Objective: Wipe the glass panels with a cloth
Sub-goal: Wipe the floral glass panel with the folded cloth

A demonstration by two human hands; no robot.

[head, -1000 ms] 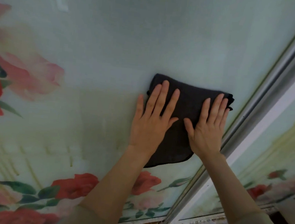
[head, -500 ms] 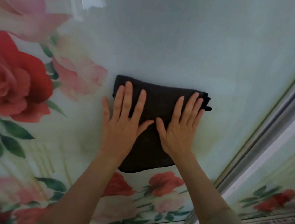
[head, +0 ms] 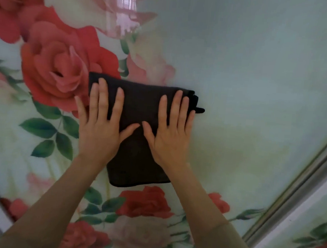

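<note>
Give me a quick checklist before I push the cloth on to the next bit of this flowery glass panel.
1. Left hand flat on the cloth: ok.
2. Right hand flat on the cloth: ok.
3. Cloth folded, lying flat against the glass panel: ok.
4. Room to sweep right before the metal frame: ok.
5. Glass around the cloth free of streaks: cannot tell, the rose print and reflections mask it.

Left hand and right hand flat, fingers spread; thumbs nearly touching.
</note>
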